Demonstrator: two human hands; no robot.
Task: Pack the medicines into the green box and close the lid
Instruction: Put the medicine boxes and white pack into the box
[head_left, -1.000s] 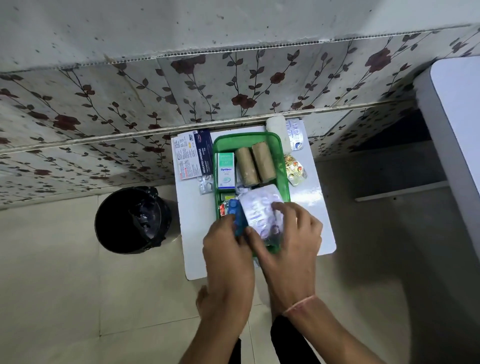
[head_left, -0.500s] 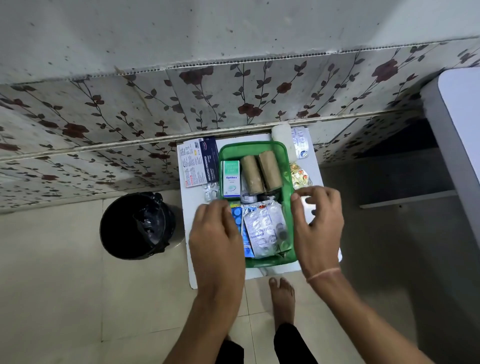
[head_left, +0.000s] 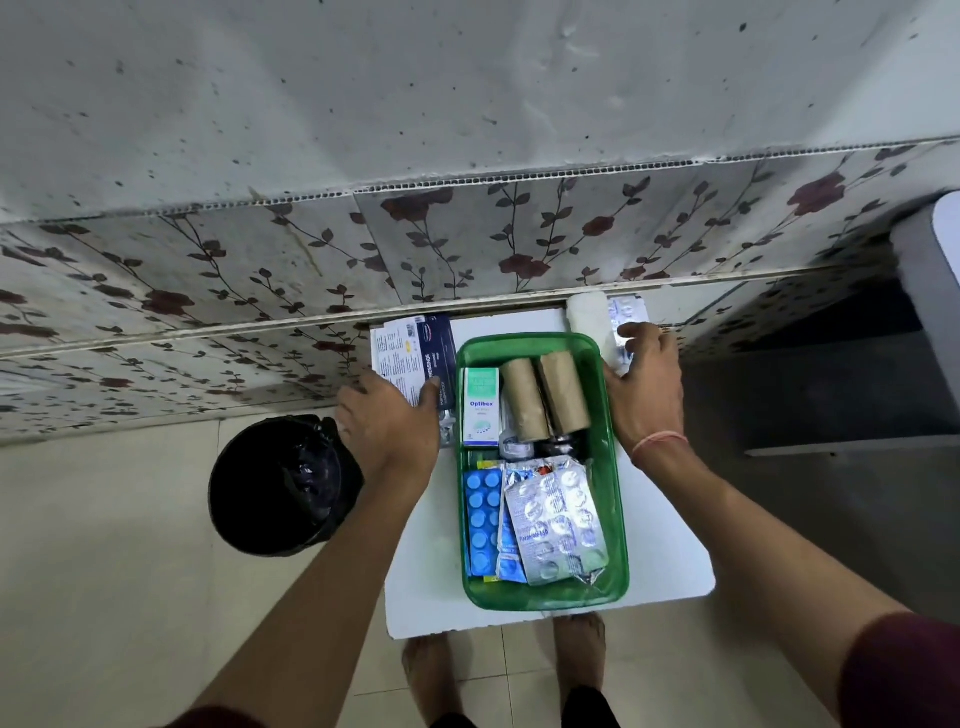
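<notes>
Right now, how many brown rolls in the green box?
2. Both lie side by side in the far half of the green box: left roll, right roll. None visibly hidden.

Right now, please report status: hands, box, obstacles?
Left hand on dressings pack. Right hand on foil strip. Green plastic box open. No obstacles.

The green box (head_left: 618, 519) sits open on the table, holding blister strips (head_left: 556, 525), two brown rolls (head_left: 545, 397) and an Optibex carton (head_left: 481, 408); possibly a small bottle beneath.
</notes>
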